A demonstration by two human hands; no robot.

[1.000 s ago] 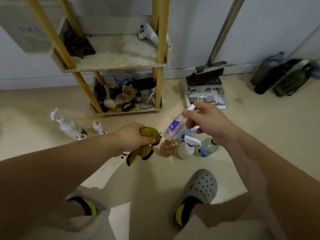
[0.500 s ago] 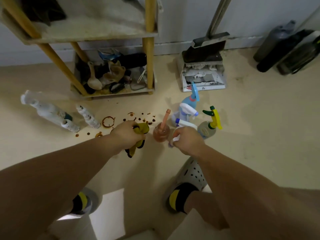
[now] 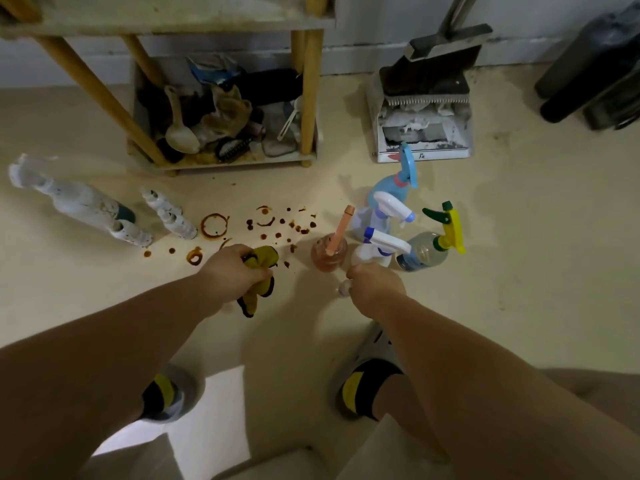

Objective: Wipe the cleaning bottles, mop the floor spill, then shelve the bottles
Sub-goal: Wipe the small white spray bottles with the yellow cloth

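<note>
Fingers [image 3: 259, 273] around crumpled yellow cloth [image 3: 255, 299]

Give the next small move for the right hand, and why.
Probably set the small bottle down upright and let go. The right hand grips it low by the floor, next to the peach pump bottle and the white spray bottle. The left hand holds the yellow cloth, and the brown spill is not yet wiped.

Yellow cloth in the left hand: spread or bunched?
Bunched. The left hand grips the yellow cloth in a wad, one end hanging below the fist.
</note>
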